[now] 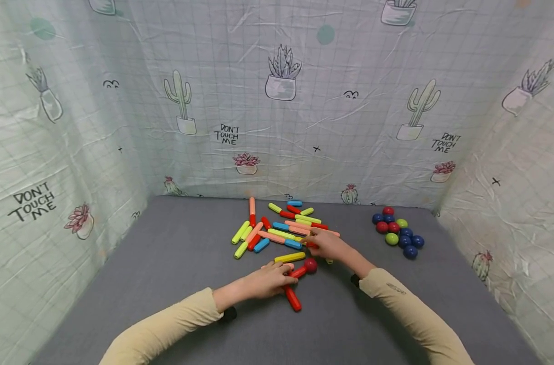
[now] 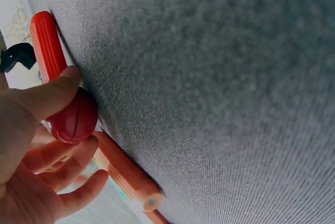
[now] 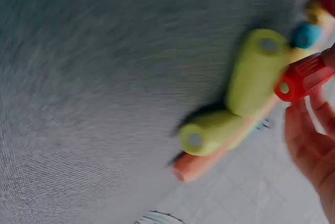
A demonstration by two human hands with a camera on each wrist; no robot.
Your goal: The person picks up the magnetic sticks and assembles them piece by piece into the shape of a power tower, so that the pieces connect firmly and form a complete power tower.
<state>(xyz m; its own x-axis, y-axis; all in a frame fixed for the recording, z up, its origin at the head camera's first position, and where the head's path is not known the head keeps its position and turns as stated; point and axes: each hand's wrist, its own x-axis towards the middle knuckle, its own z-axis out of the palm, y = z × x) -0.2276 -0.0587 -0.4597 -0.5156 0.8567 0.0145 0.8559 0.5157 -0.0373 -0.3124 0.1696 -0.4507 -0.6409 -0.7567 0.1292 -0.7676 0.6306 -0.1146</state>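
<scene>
My left hand (image 1: 268,280) pinches a dark red ball (image 2: 77,118) between thumb and fingers, low over the grey cloth. From that ball runs a red rod (image 1: 292,298) towards the near side. Another red rod (image 1: 298,272) reaches from the left fingertips to a red ball (image 1: 310,264) farther right. An orange rod (image 2: 128,174) lies just beyond the fingers in the left wrist view. My right hand (image 1: 330,245), at the right side of the rod pile, grips a red rod (image 3: 303,79) whose end shows a small round disc.
Many yellow-green, orange, red and blue rods (image 1: 277,237) lie in a loose pile ahead of the hands. A yellow rod (image 1: 290,257) lies between the hands. Blue, red and green balls (image 1: 405,242) cluster at the right. A patterned curtain (image 1: 281,126) surrounds the grey surface.
</scene>
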